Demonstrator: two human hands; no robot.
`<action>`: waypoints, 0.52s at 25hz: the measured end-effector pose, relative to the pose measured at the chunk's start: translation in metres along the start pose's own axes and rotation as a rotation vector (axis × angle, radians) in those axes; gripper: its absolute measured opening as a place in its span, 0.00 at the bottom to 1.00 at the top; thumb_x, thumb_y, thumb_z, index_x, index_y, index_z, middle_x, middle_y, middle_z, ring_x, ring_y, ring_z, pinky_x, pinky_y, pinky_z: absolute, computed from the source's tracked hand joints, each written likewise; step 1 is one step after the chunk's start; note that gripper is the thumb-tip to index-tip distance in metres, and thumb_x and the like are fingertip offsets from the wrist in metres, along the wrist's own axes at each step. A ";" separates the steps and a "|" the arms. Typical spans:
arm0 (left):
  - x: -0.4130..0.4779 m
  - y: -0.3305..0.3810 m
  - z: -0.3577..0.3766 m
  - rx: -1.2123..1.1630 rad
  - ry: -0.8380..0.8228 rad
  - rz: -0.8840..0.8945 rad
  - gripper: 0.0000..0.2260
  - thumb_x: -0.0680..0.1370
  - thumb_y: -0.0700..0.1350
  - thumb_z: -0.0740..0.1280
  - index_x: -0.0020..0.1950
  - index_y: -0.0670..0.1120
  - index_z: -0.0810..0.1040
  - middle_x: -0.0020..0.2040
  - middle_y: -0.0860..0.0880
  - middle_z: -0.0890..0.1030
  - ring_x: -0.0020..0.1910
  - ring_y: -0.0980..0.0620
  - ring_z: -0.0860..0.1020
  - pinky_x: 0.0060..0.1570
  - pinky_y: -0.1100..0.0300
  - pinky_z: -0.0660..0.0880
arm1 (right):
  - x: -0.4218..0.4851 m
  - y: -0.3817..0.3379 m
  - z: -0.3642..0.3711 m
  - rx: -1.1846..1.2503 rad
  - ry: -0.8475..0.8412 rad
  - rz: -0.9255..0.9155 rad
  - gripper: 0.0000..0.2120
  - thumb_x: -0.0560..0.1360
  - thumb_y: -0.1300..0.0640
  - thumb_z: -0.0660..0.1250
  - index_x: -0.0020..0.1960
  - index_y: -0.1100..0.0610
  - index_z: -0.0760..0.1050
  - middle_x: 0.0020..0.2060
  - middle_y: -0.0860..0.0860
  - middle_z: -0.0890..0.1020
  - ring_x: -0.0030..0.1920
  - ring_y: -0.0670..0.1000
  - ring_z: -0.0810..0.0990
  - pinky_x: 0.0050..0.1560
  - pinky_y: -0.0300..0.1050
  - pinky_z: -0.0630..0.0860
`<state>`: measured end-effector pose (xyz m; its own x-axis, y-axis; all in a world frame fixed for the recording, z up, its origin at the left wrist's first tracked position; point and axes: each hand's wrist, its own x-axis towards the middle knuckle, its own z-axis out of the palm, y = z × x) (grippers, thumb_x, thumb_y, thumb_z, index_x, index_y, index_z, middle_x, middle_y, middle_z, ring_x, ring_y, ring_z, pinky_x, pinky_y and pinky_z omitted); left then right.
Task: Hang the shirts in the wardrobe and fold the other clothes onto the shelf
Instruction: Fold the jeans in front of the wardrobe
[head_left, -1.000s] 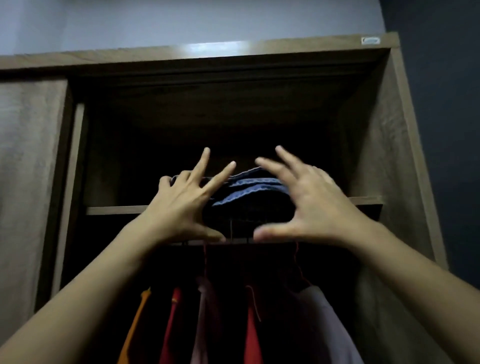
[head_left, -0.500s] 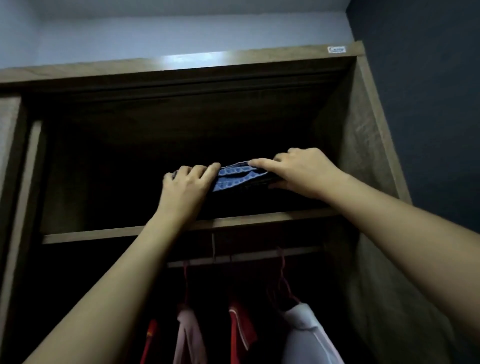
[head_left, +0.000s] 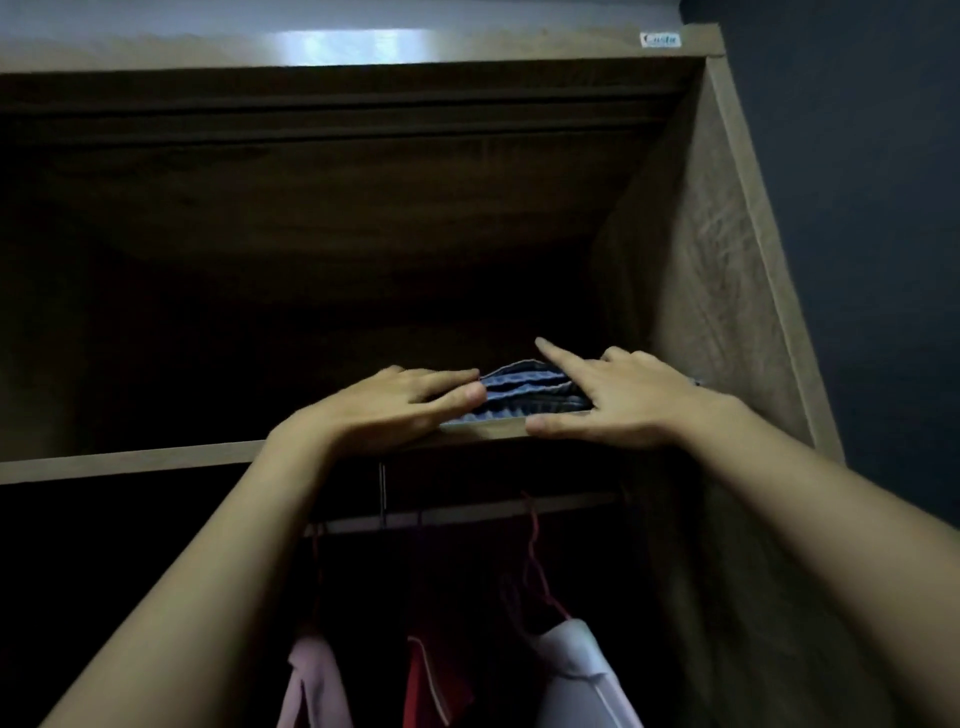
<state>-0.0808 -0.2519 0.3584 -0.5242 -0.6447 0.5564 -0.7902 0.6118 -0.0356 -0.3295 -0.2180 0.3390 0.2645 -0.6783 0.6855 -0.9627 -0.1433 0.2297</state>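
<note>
A folded dark and blue garment (head_left: 524, 392) lies on the wooden shelf (head_left: 130, 460) of the wardrobe, near its right side wall. My left hand (head_left: 395, 402) rests flat on the garment's left end, fingers spread over it. My right hand (head_left: 618, 397) lies on its right end, index finger stretched across the top, thumb at the shelf's front edge. Neither hand grips the cloth. Below the shelf, a pink shirt (head_left: 311, 680), a red shirt (head_left: 436, 675) and a white shirt (head_left: 582, 675) hang from the rail (head_left: 467, 514).
The wardrobe's right side panel (head_left: 727, 291) stands close beside my right hand. The shelf's left part lies in deep shadow. A dark blue wall (head_left: 857, 208) is at the right. Red hanger hooks (head_left: 530, 551) sit on the rail.
The garment went from being held in front of the shelf edge to lying on the shelf near the right wall. Both hands now rest flat on it with fingers loosened.
</note>
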 end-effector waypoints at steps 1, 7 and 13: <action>0.000 0.002 -0.001 0.019 0.015 0.006 0.42 0.62 0.81 0.41 0.72 0.65 0.60 0.74 0.57 0.64 0.73 0.51 0.62 0.73 0.49 0.56 | 0.000 0.000 -0.001 0.018 0.003 0.011 0.50 0.57 0.18 0.41 0.75 0.39 0.44 0.71 0.50 0.68 0.66 0.57 0.68 0.63 0.51 0.64; -0.037 0.012 0.017 0.240 0.773 0.139 0.29 0.77 0.63 0.44 0.73 0.52 0.66 0.73 0.51 0.67 0.73 0.53 0.62 0.70 0.48 0.52 | -0.016 -0.015 0.008 0.014 0.198 0.113 0.43 0.66 0.23 0.43 0.75 0.44 0.53 0.73 0.53 0.64 0.71 0.58 0.63 0.70 0.53 0.58; -0.177 -0.003 0.100 0.050 0.869 -0.025 0.23 0.80 0.52 0.51 0.72 0.43 0.67 0.71 0.52 0.65 0.72 0.53 0.62 0.71 0.50 0.53 | -0.102 -0.150 0.073 0.457 0.608 -0.043 0.28 0.74 0.42 0.56 0.72 0.49 0.63 0.74 0.56 0.61 0.75 0.58 0.57 0.73 0.54 0.51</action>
<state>-0.0174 -0.1861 0.1770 -0.0947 -0.0665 0.9933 -0.8219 0.5682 -0.0403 -0.2165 -0.1800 0.1844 0.1600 -0.1677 0.9728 -0.8440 -0.5344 0.0467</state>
